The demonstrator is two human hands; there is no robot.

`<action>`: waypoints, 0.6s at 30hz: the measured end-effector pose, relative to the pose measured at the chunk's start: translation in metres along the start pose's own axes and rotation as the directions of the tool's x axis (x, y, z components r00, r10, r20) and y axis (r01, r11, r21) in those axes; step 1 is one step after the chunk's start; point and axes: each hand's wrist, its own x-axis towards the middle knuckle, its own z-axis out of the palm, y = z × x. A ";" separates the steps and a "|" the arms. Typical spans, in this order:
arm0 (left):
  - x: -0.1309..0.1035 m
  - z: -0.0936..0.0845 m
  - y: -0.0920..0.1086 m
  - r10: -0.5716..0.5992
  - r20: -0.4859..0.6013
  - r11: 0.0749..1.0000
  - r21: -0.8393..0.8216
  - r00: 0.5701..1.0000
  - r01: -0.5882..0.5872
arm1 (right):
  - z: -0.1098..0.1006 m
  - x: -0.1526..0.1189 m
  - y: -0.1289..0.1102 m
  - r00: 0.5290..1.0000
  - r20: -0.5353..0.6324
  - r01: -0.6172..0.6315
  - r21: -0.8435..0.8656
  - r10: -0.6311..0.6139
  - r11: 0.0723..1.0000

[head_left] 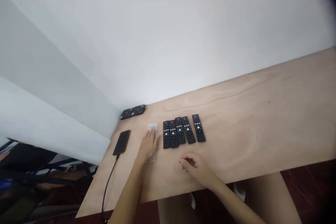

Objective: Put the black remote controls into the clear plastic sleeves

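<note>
Two bare hands at a pale wooden table point(244, 126), seen from above; the landmark is a row of four black remotes point(173, 136), side by side, the rightmost slanting. To the left of the row, the left hand point(147, 146) lies palm down on a slim, whitish item point(152, 126) that seems wrapped in clear plastic; its grip is spread flat, pressing rather than clamped. On the near side of the row, the right hand point(195, 169) rests loosely curled, nearest the remotes' lower ends; no object shows in its grip, and whether its fingertips meet cannot be told. Just right of the row lies a fifth remote point(198, 128), separated by a gap; farther left of the row, beyond the left hand, is a dark phone point(122, 142) with a black cable point(109, 178); beyond the row to the far left, two flat black boxes point(132, 112) sit by the wall.

The wrapping could slide if the flat hand pushes unevenly; a sideways sweep could knock the row askew, since its remotes lie so close together; the left forearm could snag the cable, which runs over the near edge, and drag the phone.

The table's surface is smooth, with faint grain; a plain white wall point(183, 42) rises behind the row; nearer than the row, below the table, are the person's legs and a dark red floor point(212, 204); blurred dark clutter point(63, 178) lies far left of the row.
</note>
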 end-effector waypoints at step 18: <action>-0.137 -0.024 0.154 0.263 -0.078 0.944 -0.185 0.962 -0.273 | -0.033 -0.050 -0.023 0.980 0.166 0.175 -0.492 -0.106 0.853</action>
